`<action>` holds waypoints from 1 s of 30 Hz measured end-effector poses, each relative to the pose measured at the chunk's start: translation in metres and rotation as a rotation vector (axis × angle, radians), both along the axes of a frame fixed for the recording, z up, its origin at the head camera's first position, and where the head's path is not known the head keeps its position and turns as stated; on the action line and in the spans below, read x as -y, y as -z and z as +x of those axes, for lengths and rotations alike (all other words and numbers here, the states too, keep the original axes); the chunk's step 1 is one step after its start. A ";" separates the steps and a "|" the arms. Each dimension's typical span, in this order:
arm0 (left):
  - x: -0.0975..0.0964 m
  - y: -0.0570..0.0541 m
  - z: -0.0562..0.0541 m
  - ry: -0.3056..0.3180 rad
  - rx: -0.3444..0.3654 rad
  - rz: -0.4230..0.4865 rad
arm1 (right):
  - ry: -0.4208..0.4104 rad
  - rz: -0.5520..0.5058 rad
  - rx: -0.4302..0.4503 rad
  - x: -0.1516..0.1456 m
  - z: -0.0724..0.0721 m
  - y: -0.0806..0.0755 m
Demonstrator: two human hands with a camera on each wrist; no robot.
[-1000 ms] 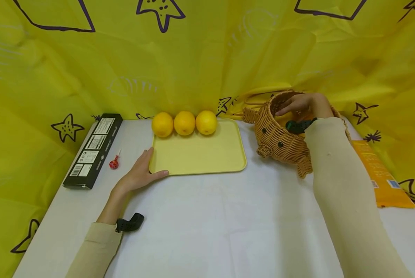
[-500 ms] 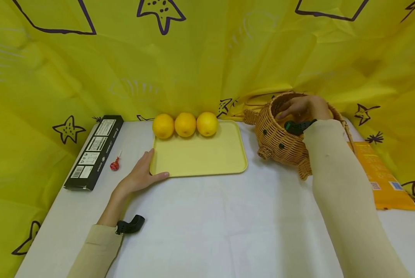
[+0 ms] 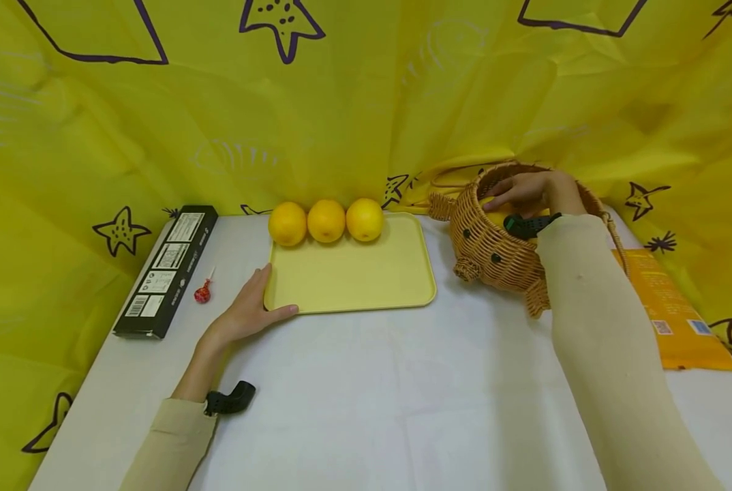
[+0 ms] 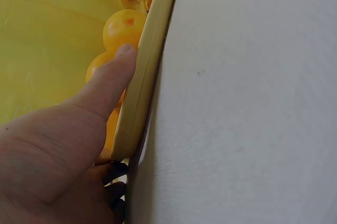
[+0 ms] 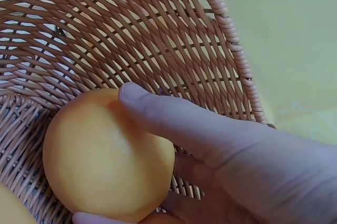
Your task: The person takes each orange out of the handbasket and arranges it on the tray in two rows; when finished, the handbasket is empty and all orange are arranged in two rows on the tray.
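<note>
My right hand [image 3: 525,189] reaches into the wicker pig-face basket [image 3: 495,256] at the right. In the right wrist view it grips an orange [image 5: 108,155], thumb on top and fingers round the side. Another orange [image 5: 9,211] shows in the lower left corner of that view. My left hand [image 3: 246,308] holds the near left corner of the yellow tray [image 3: 347,279], thumb along the front rim and fingers at the left side. Three oranges [image 3: 326,221] stand in a row along the tray's back edge, towards its left.
A long black box [image 3: 168,273] lies at the left, with a red lollipop [image 3: 203,292] beside it. An orange packet [image 3: 679,320] lies right of the basket, partly behind my right sleeve [image 3: 611,341]. A yellow patterned cloth [image 3: 341,123] hangs behind the white table [image 3: 366,395].
My right fingers have shifted slightly inside the basket, and an orange now shows by the fingertips. The left hand and tray stay in place.
</note>
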State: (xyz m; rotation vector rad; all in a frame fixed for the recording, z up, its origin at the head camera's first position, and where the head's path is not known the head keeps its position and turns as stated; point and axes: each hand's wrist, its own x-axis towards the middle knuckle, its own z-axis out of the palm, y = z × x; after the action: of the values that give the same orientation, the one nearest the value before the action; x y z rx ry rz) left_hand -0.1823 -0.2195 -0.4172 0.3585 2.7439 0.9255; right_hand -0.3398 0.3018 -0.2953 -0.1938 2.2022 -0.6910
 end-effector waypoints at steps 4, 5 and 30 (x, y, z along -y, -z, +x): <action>0.000 0.001 -0.001 0.001 -0.003 0.001 | 0.031 -0.081 0.087 -0.001 -0.002 0.004; -0.001 0.001 -0.001 0.001 -0.003 0.003 | 0.039 -0.095 0.102 -0.002 -0.003 0.006; -0.003 0.000 -0.004 0.002 0.003 0.003 | 0.023 -0.017 -0.081 -0.007 -0.001 -0.018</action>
State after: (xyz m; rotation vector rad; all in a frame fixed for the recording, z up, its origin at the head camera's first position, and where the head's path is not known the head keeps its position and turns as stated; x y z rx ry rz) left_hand -0.1864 -0.2169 -0.4171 0.3595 2.7394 0.9292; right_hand -0.3407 0.3086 -0.2776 -0.2089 2.2796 -0.7259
